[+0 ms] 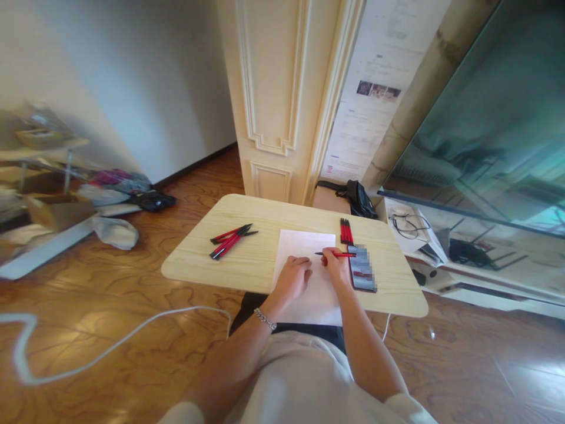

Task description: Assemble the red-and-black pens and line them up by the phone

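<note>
A red and black pen is gripped in my right hand, its dark tip pointing left above the white paper. The tip is too small to tell whether it touches the sheet. My left hand rests on the paper with its fingers loosely laid out and nothing in them. Right of the paper lies a phone, its screen blurred; the pen's back end overlaps its top edge in view. Several red and black pens sit side by side above the phone. More such pens lie in a loose pile to the left.
The light wooden table has rounded corners. Behind it stand a cream panelled door and a black bag. A large screen is at right. A white cable crosses the floor. Bags and boxes clutter the left.
</note>
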Available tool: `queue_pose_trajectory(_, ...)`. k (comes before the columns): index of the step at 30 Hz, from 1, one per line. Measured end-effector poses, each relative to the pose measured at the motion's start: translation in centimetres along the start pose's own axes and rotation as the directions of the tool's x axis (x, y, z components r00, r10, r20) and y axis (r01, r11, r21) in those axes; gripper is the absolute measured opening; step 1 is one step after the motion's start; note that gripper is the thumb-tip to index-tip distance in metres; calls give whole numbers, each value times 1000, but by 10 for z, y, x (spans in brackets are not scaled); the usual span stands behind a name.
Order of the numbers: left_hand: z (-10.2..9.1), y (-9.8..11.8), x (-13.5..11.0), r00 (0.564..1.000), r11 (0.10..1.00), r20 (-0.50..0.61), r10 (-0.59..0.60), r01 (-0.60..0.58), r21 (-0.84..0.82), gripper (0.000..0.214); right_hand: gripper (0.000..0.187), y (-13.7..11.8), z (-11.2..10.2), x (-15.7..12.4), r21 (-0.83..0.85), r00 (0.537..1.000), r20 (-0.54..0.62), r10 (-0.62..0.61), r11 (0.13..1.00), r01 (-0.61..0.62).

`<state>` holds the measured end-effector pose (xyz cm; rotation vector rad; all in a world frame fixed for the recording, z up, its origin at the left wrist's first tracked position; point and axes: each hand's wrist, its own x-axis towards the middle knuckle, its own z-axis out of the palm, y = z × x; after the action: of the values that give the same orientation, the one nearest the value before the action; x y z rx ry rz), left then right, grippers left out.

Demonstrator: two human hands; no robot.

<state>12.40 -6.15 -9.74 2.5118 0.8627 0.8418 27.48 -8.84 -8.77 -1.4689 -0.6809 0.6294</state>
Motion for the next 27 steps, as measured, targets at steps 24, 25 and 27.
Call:
queue_pose_trajectory(24, -3, 2, 2, 1000, 1000, 10, -19, 19, -3, 23, 20, 15, 3, -1, -496, 982, 10, -187, 852, 167)
queue_pose_trajectory(25, -2, 2, 2, 1000, 1000, 11, -23, 23, -5, 24, 20, 15, 3, 0, -502, 983, -2, -184, 850, 158)
queue_pose_trajectory(27, -2, 1, 2, 1000, 1000, 11, -28, 28, -8, 24, 19, 15, 3, 0, -498, 982, -18, -186, 854, 152)
